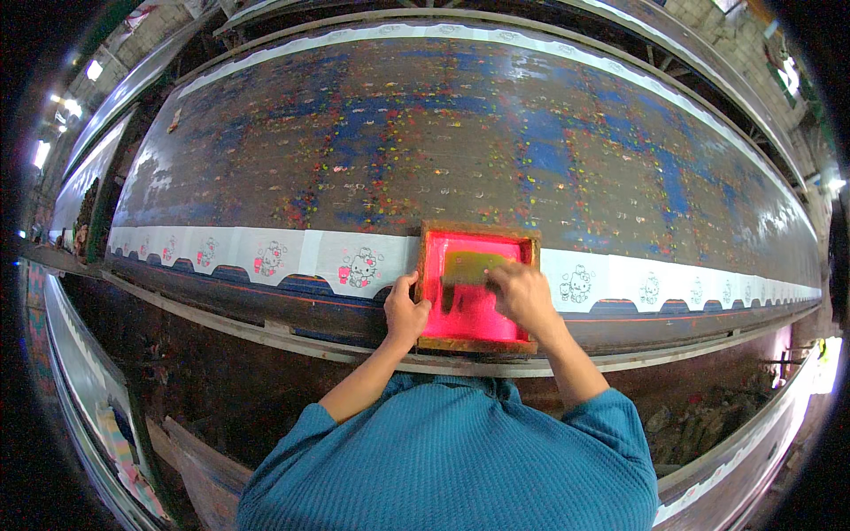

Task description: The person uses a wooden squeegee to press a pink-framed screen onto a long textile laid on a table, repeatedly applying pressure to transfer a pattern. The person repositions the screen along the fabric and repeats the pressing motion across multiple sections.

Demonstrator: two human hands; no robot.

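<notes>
A wooden screen-printing frame (478,344) lies on the near edge of a long table, its mesh coated in bright pink ink (487,320). My left hand (406,313) grips the frame's left side, thumb up on the rim. Inside the frame, my right hand (522,296) pinches the right end of a flat olive-yellow squeegee (467,264). Dark streaks show on the mesh below the squeegee. White cut pieces with cartoon cat prints form a row under and beside the frame; the left piece (329,248) has pink areas, while the right piece (609,265) shows black outlines only.
The long dark table (425,168) is speckled with paint and blue patches. Another row of white pieces (443,32) runs along its far edge. A pale rail (292,341) follows the near side, close to my body. More long tables stand to the left and behind.
</notes>
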